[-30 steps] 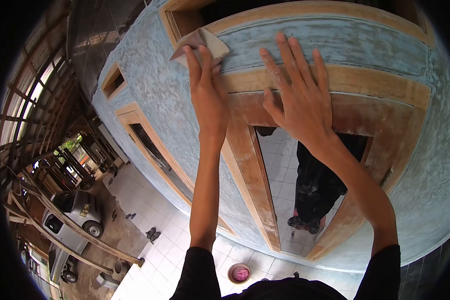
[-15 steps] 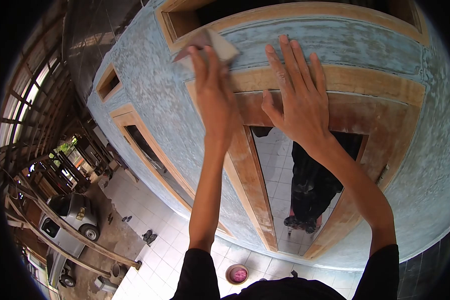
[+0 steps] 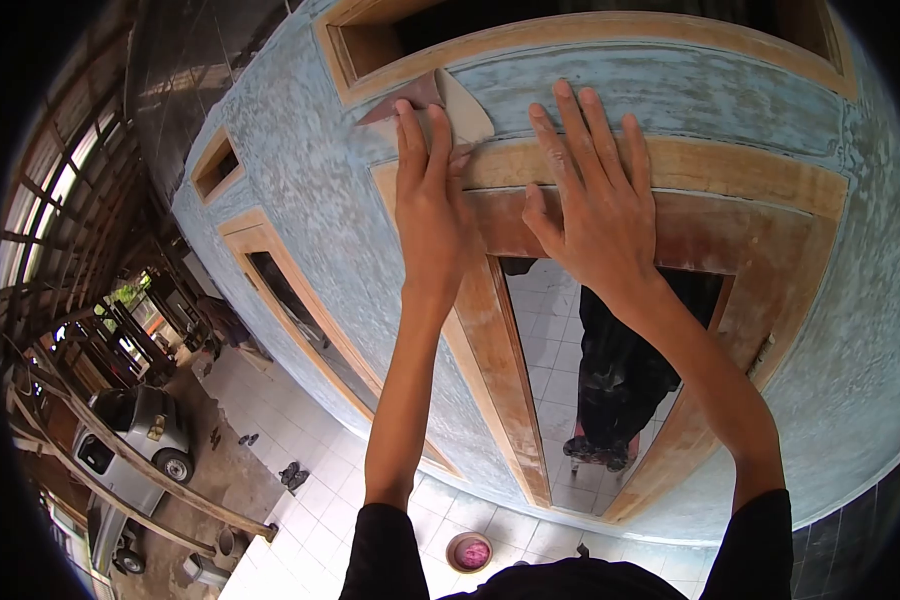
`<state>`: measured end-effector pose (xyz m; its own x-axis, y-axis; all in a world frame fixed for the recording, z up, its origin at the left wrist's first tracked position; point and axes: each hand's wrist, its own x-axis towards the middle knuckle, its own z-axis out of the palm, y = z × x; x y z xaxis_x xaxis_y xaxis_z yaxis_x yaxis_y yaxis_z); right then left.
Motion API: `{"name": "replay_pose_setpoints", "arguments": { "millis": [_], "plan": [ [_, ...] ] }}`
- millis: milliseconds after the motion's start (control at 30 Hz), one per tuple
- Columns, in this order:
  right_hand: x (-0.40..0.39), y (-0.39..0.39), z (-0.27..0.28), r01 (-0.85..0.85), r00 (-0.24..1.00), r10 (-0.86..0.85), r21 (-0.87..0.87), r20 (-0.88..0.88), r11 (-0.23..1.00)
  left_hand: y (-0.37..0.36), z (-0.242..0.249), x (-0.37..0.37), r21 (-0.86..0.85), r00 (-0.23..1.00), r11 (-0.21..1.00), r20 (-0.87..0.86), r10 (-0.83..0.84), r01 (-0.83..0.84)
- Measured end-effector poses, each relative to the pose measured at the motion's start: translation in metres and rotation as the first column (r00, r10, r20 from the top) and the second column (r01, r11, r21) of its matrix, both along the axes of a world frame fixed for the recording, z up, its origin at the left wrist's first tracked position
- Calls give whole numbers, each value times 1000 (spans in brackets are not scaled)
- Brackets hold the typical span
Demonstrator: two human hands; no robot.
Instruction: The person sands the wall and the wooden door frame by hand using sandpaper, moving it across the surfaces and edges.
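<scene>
A folded sheet of sandpaper (image 3: 465,112), brown on one face and pale on the other, lies against the blue wall (image 3: 300,150) just above the door frame's upper left corner. My left hand (image 3: 432,205) presses it there, fingertips on the brown part. My right hand (image 3: 600,195) holds nothing; its fingers are spread, with the palm over the wooden door frame (image 3: 730,165) and the fingertips on the blue strip above. Below is a brown door (image 3: 690,235) with a glass pane that reflects dark clothing and floor tiles.
A framed opening (image 3: 590,28) runs above my hands. To the left are a narrow window (image 3: 310,310), a silver vehicle (image 3: 135,450), wooden poles and shoes (image 3: 292,475). A bowl with something pink (image 3: 468,552) stands on the tiled floor (image 3: 340,500). A blurred figure shows beyond the far window.
My left hand and the sandpaper have moved slightly right and down. The sandpaper shows more sharply. My right hand is almost where it was, still spread.
</scene>
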<state>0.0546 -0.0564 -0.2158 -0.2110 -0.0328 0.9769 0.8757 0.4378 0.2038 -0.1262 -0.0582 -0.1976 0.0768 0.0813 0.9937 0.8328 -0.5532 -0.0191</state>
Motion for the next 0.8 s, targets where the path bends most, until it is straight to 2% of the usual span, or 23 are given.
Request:
{"name": "replay_pose_setpoints", "arguments": {
  "millis": [67, 133, 200, 333, 400, 433, 467, 533, 567, 733, 800],
  "plan": [
    [2, 0, 0, 5, 1000, -5, -1, 11, 1000, -1, 6, -13, -25, 1000, 1000, 6, 3, -2],
    [2, 1, -1, 10, 1000, -10, -6, 15, 1000, 2, 16, -24, -56, 978, 998, 205, -28, 40],
    [2, 2, -1, 16, 1000, -16, 8, 15, 1000, 8, 16, -28, -22, 978, 999, 207, -22, 27],
    [0, 0, 0, 12, 1000, -12, 5, 9, 1000, 3, -3, -1, 0, 995, 1000, 98, 21, -21],
    [0, 0, -1, 2, 1000, -2, -3, -4, 1000, 2, -9, 2, 112, 989, 988, -83, 120, -111],
    [1, 0, 0, 0, 1000, 0, -2, 1, 1000, -2, -6, -1, 92, 997, 995, -62, 48, -43],
    [2, 0, -1, 3, 1000, -3, -4, 8, 1000, -2, -4, -7, 91, 997, 995, -60, 49, -43],
    [3, 0, -2, 8, 1000, -8, -9, 8, 1000, 2, 6, -22, -32, 987, 999, 157, -16, 22],
    [3, 1, -3, 20, 1000, -20, -4, 16, 1000, 9, 6, -32, -24, 978, 999, 206, -39, 45],
    [1, 0, -3, 32, 999, -32, 4, 20, 999, 3, -9, -7, -2, 995, 999, 89, 35, -34],
    [1, 0, -3, 38, 999, -38, -3, 16, 999, 2, -14, -6, 93, 987, 989, -96, 127, -118]
  ]
}}
